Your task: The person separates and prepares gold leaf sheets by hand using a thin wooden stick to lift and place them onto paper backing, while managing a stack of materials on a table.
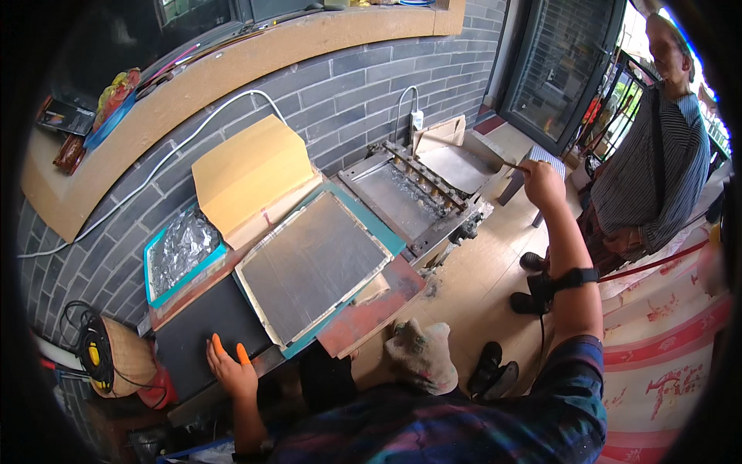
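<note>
My right hand (545, 181), at the upper right, is closed around a thin brown stick (513, 166) that reaches over a metal tray (458, 165). Orange covers sit on some fingertips of my left hand (232, 365), which rests with its fingers apart on a black flat board (203, 342). Beside that board, a grey sheet with a pale border (313, 267) lies on a teal board (374, 223). Farther off stands a metal frame (400, 194) with a crossbar and bits of residue. A yellow paper folder (252, 168) leans open behind the grey sheet.
Crumpled foil (179, 246) fills a teal-edged tray (152, 290) at the left. A basket (127, 359) with black cable stands at the lower left. Another person (637, 168) stands at the right. A small stool (545, 159) and shoes (491, 371) are on the floor.
</note>
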The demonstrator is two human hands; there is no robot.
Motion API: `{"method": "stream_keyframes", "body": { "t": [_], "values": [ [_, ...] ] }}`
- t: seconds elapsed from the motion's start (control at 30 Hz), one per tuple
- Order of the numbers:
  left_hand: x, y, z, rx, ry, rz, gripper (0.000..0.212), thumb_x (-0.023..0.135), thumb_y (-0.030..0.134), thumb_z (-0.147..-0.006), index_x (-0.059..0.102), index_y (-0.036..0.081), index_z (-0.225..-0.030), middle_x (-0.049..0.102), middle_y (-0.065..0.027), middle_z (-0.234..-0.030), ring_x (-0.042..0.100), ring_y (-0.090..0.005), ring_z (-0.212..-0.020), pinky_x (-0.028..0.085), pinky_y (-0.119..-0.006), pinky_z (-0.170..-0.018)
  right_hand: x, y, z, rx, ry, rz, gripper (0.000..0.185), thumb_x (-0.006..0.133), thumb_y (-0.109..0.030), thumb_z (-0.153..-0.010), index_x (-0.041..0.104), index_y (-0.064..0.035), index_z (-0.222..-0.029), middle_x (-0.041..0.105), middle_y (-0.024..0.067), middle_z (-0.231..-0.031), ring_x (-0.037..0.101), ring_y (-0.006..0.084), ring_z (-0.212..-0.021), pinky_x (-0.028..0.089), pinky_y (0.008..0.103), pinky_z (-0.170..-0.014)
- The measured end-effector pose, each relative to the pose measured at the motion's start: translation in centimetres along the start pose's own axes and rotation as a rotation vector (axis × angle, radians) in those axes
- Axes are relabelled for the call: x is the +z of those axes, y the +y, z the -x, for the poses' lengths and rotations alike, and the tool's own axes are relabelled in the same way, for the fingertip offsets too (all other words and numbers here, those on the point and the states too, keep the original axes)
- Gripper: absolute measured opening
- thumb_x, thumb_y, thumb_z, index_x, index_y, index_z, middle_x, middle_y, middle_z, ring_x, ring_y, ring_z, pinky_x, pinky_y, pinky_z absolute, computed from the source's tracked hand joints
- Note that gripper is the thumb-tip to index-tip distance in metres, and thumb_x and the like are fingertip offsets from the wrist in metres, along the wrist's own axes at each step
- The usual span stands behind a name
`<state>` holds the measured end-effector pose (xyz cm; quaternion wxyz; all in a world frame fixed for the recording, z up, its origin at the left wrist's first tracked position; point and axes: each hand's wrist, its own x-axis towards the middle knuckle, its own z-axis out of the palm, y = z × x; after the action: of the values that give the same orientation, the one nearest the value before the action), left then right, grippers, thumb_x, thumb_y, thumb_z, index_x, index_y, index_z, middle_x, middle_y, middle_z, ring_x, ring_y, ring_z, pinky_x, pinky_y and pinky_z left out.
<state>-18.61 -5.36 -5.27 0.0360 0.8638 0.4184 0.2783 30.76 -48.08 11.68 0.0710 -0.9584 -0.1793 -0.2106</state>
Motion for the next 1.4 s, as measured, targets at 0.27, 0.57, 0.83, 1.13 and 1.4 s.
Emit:
{"method": "stream_keyframes", "body": {
  "t": [0.27, 0.57, 0.83, 1.13, 1.4],
  "values": [
    [0.0, 0.3, -0.2, -0.017, -0.028, -0.033, 0.053, 0.057, 0.022, -0.088, 0.040, -0.002, -0.133, 0.042, -0.0228, -0.134, 0.037, -0.0369, -0.128, 0.028, -0.044, -0.107, 4.2, 0.2, -3.7, 0.061, -0.304, 0.324, 0.020, 0.052, -0.017, -0.082, 0.069, -0.0086, -0.088, 0.067, 0.0139, -0.096, 0.064, 0.0338, -0.090, 0.053, 0.0419, -0.075],
    [-0.7, 0.3, 0.1, -0.040, -0.046, -0.023, 0.054, 0.058, 0.024, -0.087, 0.041, -0.001, -0.131, 0.044, -0.0232, -0.132, 0.038, -0.0379, -0.126, 0.029, -0.044, -0.106, 5.3, -5.5, -0.5, 0.158, -0.225, -0.535, 0.017, 0.051, -0.011, -0.086, 0.060, 0.0038, -0.087, 0.066, 0.0165, -0.081, 0.068, 0.0276, -0.068, 0.054, 0.0368, -0.060],
    [-2.3, 1.8, -3.5, 0.058, 0.029, 0.253, 0.046, 0.061, 0.021, -0.088, 0.046, 0.002, -0.128, 0.048, -0.0210, -0.126, 0.045, -0.0368, -0.118, 0.036, -0.041, -0.101, -1.4, -12.7, 15.4, 0.250, -0.546, -1.346, 0.015, 0.048, -0.004, -0.090, 0.056, 0.0001, -0.102, 0.052, 0.0016, -0.060, 0.044, 0.0064, -0.045, 0.034, 0.0212, -0.041],
    [-3.4, 13.7, -8.3, 0.459, 0.018, 0.383, 0.050, 0.065, 0.021, -0.085, 0.047, 0.000, -0.126, 0.047, -0.0214, -0.128, 0.045, -0.0354, -0.121, 0.035, -0.041, -0.103, -3.4, -12.5, 23.7, 0.086, -0.696, -1.013, 0.027, 0.057, 0.004, -0.083, 0.060, 0.0049, -0.110, 0.054, -0.0018, -0.067, 0.050, 0.0051, -0.059, 0.040, 0.0203, -0.054],
    [-0.2, 22.6, -5.9, 0.755, -0.172, 0.394, 0.052, 0.064, 0.026, -0.084, 0.048, -0.002, -0.124, 0.046, -0.0219, -0.129, 0.041, -0.0376, -0.126, 0.032, -0.045, -0.107, -4.5, -10.9, 24.8, 0.149, -0.680, -1.072, 0.027, 0.058, 0.005, -0.082, 0.062, 0.0047, -0.109, 0.055, -0.0020, -0.069, 0.050, 0.0045, -0.060, 0.040, 0.0199, -0.054]
  ]
}}
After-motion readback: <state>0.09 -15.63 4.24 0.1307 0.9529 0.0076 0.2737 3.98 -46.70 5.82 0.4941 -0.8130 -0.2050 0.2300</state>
